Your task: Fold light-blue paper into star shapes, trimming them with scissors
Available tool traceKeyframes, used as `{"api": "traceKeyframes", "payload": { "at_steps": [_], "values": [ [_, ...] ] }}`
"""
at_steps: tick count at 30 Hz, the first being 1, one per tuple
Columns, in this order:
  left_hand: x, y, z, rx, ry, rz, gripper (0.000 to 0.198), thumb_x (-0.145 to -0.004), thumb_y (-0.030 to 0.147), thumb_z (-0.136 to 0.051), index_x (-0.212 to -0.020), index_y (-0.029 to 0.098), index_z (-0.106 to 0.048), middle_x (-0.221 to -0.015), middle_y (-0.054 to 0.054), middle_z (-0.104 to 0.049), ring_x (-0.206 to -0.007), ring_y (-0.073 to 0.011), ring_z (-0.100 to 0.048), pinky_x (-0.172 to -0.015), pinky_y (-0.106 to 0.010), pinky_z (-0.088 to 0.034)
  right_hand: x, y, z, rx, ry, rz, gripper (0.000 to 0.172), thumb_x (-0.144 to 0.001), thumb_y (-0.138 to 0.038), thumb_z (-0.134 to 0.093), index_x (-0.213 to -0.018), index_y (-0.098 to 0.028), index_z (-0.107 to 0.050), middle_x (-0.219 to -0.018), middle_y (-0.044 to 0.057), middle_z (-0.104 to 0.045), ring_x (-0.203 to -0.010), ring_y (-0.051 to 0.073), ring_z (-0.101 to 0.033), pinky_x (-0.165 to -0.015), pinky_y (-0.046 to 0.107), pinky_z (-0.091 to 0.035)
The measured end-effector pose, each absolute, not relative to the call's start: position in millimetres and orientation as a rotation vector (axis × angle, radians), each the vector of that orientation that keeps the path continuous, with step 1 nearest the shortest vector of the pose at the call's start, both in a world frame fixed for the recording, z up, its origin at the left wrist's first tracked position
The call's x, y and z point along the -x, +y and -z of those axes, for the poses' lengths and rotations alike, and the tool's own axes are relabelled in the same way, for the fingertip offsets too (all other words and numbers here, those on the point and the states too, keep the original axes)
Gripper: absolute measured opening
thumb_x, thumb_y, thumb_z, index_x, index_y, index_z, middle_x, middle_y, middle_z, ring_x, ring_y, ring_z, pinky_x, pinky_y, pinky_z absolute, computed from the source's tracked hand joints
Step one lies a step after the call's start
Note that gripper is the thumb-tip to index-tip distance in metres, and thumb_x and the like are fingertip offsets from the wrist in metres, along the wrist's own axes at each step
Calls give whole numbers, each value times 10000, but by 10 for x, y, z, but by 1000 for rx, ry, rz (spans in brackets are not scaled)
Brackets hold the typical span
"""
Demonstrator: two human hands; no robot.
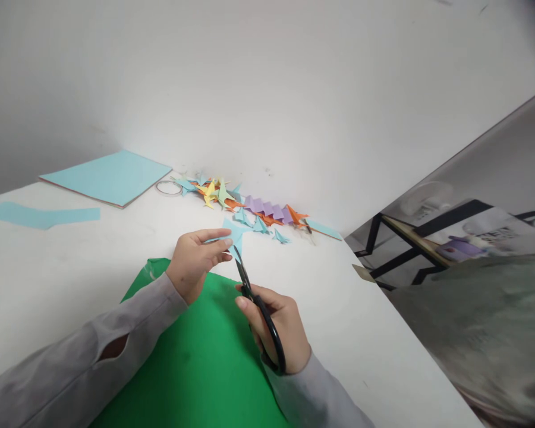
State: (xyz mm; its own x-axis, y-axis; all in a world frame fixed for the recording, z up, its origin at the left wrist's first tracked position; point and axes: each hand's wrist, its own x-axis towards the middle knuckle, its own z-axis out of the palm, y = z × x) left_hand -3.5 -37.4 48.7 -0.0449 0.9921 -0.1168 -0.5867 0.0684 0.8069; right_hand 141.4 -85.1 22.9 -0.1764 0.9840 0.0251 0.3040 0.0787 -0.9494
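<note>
Between its thumb and fingers, my left hand (196, 261) pinches a light blue folded paper (237, 230) above the white table. My right hand (280, 321) grips a pair of black-handled scissors (267, 324), fingers wrapped around the handles. The scissor blades point up and away from me, their tips at the lower edge of the blue paper. I cannot tell whether the blades are cutting into it. Beneath both hands lies a green sheet (196, 356) at the near side of the table.
Folded paper birds (223, 193) in several colours line the wall, beside a purple pleated paper strip (267, 208). Left are a stack of blue paper (111, 175), a blue paper offcut (44, 215) and a thin ring (169, 188). A black-framed shelf (410, 238) stands right.
</note>
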Motion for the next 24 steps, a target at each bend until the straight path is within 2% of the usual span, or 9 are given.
{"api": "traceKeyframes", "payload": {
  "at_steps": [8,24],
  "values": [
    [29,-376,-488,-500,747,-1323,163,-615,53,-667,-777,61,-654,-649,-46,-601,-553,-67,-542,-530,-190,-456,-1426,-864,-214,1296,-1566,-1130,411,-636,-460,-671,-864,-119,-663,-323,-80,-357,-266,57,-300,-264,183,-193],
    [33,-375,-471,-623,793,-1410,249,-555,123,-724,-791,75,-658,-628,-27,-608,-572,-79,-547,-550,-218,-468,-1394,-883,-282,1325,-1586,-1130,391,-662,-474,-642,-807,-111,-648,-328,-75,-361,-273,54,-310,-265,177,-205]
  ]
}}
